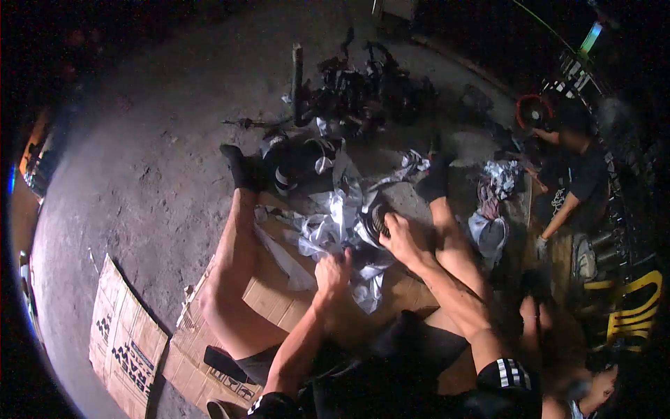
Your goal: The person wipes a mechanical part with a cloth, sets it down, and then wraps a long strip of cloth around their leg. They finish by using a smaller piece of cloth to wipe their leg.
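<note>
Black clothing nearest, right hand clasps a dark ribbed part; left hand curls, grasp unclear.

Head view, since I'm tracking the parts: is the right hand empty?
No, the right hand grips a dark rounded part beside crumpled shiny sheeting.

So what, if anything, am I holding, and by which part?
Your right hand holds a dark ribbed thing by its near edge. Whether your left hand holds the silvery strips is unclear.

One head-worn view looks forward and down past the nearby legs.
</note>
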The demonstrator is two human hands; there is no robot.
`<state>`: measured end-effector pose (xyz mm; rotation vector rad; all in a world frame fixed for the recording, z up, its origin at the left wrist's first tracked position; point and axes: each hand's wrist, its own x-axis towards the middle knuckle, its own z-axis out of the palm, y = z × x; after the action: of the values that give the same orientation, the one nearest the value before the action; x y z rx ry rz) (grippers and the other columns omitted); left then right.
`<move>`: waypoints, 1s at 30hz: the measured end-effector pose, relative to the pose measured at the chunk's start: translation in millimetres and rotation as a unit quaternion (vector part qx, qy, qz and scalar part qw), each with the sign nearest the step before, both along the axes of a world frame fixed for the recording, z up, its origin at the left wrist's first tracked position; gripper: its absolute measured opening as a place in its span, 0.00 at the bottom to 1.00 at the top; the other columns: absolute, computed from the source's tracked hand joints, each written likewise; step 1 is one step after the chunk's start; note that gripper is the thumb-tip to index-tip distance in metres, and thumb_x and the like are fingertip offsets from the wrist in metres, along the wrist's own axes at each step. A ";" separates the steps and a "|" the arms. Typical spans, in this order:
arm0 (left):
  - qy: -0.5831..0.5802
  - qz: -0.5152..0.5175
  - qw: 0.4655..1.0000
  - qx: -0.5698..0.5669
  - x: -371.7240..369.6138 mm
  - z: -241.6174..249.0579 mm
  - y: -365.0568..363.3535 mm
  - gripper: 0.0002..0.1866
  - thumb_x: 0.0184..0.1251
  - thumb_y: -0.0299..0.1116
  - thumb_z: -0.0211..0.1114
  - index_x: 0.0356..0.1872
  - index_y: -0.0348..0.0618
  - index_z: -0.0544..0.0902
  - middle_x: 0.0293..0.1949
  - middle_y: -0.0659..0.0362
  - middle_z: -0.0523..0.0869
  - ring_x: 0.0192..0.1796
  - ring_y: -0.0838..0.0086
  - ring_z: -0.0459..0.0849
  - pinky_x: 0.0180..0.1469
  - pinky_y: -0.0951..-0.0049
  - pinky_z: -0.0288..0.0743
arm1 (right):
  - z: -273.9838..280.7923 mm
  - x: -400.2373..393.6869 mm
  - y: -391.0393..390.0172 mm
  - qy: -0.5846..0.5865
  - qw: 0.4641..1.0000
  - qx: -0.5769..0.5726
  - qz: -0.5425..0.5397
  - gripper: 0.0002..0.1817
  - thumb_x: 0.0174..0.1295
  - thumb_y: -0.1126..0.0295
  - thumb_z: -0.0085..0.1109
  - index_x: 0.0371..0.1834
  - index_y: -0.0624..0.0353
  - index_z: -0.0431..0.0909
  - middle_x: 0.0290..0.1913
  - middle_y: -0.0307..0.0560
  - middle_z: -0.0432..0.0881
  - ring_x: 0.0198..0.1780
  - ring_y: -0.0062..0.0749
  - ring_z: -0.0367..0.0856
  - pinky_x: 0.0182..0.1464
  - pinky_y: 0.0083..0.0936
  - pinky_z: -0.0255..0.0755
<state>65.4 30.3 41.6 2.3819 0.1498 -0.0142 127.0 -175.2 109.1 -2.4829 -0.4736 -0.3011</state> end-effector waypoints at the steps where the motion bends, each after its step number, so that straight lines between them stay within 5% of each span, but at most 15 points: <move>1: -0.007 -0.003 1.000 -0.008 -8.9 2.9 -0.8 0.28 0.75 0.54 0.57 0.28 0.39 0.89 0.28 0.39 0.87 0.34 0.41 0.87 0.40 0.45 0.80 | 3.7 -6.4 0.4 -0.014 1.000 -0.013 0.004 0.16 0.51 0.75 0.70 0.39 0.66 0.74 0.38 0.61 0.81 0.42 0.63 0.80 0.44 0.48 0.74; 4: -0.047 0.043 0.998 -0.008 -46.4 -1.1 -11.7 0.31 0.76 0.53 0.57 0.22 0.34 0.87 0.24 0.40 0.85 0.30 0.43 0.86 0.38 0.49 0.78 | 24.1 -33.8 -0.7 -0.023 1.000 -0.020 0.001 0.14 0.51 0.74 0.70 0.35 0.65 0.75 0.36 0.60 0.81 0.41 0.60 0.81 0.43 0.47 0.75; 6: 0.007 0.054 0.997 -0.047 -69.5 39.0 -8.9 0.30 0.74 0.55 0.59 0.24 0.35 0.87 0.24 0.40 0.85 0.31 0.43 0.86 0.38 0.49 0.78 | 22.8 -46.9 -5.3 -0.015 1.000 0.014 -0.006 0.13 0.51 0.73 0.71 0.32 0.65 0.75 0.34 0.58 0.81 0.38 0.57 0.82 0.41 0.45 0.76; 12: 0.114 0.041 0.992 -0.027 -131.9 69.6 22.5 0.28 0.70 0.54 0.62 0.29 0.34 0.87 0.25 0.40 0.86 0.32 0.42 0.87 0.39 0.46 0.80 | 65.7 -105.9 4.5 0.189 0.981 -0.028 0.003 0.14 0.51 0.67 0.73 0.31 0.63 0.77 0.31 0.55 0.83 0.34 0.54 0.84 0.38 0.44 0.77; 18: 0.386 -0.014 0.917 -0.100 -175.2 91.6 16.4 0.36 0.72 0.62 0.58 0.19 0.34 0.83 0.20 0.42 0.83 0.26 0.49 0.85 0.35 0.51 0.77 | 49.5 -112.6 8.1 0.188 0.978 -0.035 0.082 0.13 0.53 0.66 0.72 0.32 0.60 0.78 0.30 0.51 0.83 0.34 0.50 0.84 0.38 0.42 0.77; 21: 0.372 0.013 0.909 -0.188 -152.5 107.9 3.6 0.37 0.74 0.62 0.58 0.21 0.32 0.82 0.19 0.43 0.81 0.26 0.54 0.84 0.36 0.55 0.76 | 63.0 -78.0 0.7 0.171 0.966 -0.084 0.178 0.14 0.54 0.67 0.70 0.36 0.61 0.76 0.37 0.53 0.82 0.43 0.53 0.82 0.46 0.43 0.78; 24: 0.292 0.012 0.924 -0.246 -101.8 108.0 -9.8 0.34 0.75 0.59 0.59 0.25 0.32 0.83 0.21 0.46 0.82 0.26 0.61 0.82 0.35 0.58 0.75 | 103.7 -11.3 -17.0 0.067 0.946 -0.185 0.258 0.12 0.56 0.66 0.66 0.33 0.63 0.77 0.37 0.57 0.82 0.41 0.51 0.83 0.45 0.43 0.77; 26: 0.154 0.019 0.912 -0.381 -38.4 138.1 -23.0 0.28 0.76 0.54 0.62 0.32 0.32 0.83 0.24 0.56 0.83 0.28 0.72 0.75 0.34 0.61 0.73 | 156.9 47.3 -11.6 0.038 0.967 -0.191 0.165 0.13 0.56 0.62 0.66 0.29 0.62 0.79 0.32 0.59 0.81 0.36 0.55 0.82 0.42 0.47 0.76; 27: 0.173 0.017 0.881 -0.440 -0.1 132.8 -27.9 0.27 0.76 0.53 0.63 0.36 0.33 0.84 0.26 0.61 0.83 0.30 0.76 0.74 0.33 0.63 0.72 | 167.3 87.5 -12.1 -0.019 0.976 -0.167 0.140 0.11 0.54 0.64 0.65 0.28 0.62 0.80 0.32 0.61 0.82 0.36 0.57 0.82 0.43 0.49 0.77; 28: 0.083 0.002 0.869 -0.488 50.5 151.2 -36.2 0.18 0.76 0.44 0.66 0.33 0.38 0.82 0.27 0.70 0.76 0.30 0.79 0.71 0.33 0.74 0.65 | 181.0 132.6 -16.0 -0.078 0.971 -0.204 0.093 0.10 0.52 0.67 0.64 0.30 0.63 0.81 0.34 0.63 0.83 0.39 0.59 0.83 0.44 0.50 0.78; 29: 0.074 -0.027 0.903 -0.423 109.1 170.7 -37.7 0.15 0.78 0.42 0.62 0.35 0.39 0.82 0.30 0.65 0.79 0.32 0.77 0.73 0.35 0.73 0.68 | 199.2 179.3 -21.0 -0.131 0.970 -0.201 0.039 0.12 0.52 0.63 0.65 0.30 0.62 0.81 0.28 0.60 0.81 0.34 0.49 0.84 0.37 0.45 0.76; 30: 0.063 -0.054 0.931 -0.355 168.2 190.2 -39.2 0.13 0.79 0.39 0.59 0.37 0.40 0.82 0.33 0.60 0.83 0.34 0.76 0.76 0.37 0.72 0.70 | 229.2 224.4 -19.4 -0.050 0.987 -0.152 -0.003 0.12 0.56 0.65 0.64 0.29 0.64 0.80 0.28 0.60 0.83 0.31 0.44 0.84 0.33 0.41 0.76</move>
<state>233.6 -8.9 231.8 1.6593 0.0561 -0.2346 351.3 -194.6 338.4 -2.7751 -0.5901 -0.3811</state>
